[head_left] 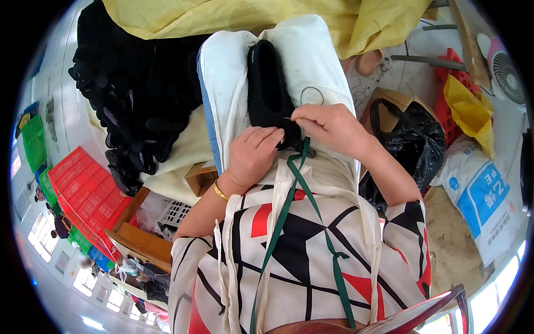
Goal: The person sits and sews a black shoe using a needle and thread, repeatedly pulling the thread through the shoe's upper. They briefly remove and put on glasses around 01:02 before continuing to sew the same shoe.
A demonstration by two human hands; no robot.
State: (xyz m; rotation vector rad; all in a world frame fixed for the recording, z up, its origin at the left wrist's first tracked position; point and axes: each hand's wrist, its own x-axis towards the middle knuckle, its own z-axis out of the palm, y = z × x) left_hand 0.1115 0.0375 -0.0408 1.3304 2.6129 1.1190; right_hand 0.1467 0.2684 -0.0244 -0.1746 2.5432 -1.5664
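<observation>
A black fabric shoe (268, 83) lies lengthwise on the white cloth (227, 67) over my lap, its opening facing up. My left hand (253, 151) is closed on its near end, thumb and fingers pressed against the black fabric. Close by on the right, my right hand (331, 127) pinches a thin, shiny needle (287, 118) that points left over the shoe. A fine dark loop, like thread, rests on the cloth just beyond my right fingers. Green straps hang down my front.
Many black shoes (139, 83) are heaped at my left. Beyond them are red crates (89, 195) and a wooden drawer (142, 239). To my right stand a box with a black plastic bag (417, 133), a white sack (478, 195) and a fan (505, 75). Yellow cloth (267, 16) spreads ahead.
</observation>
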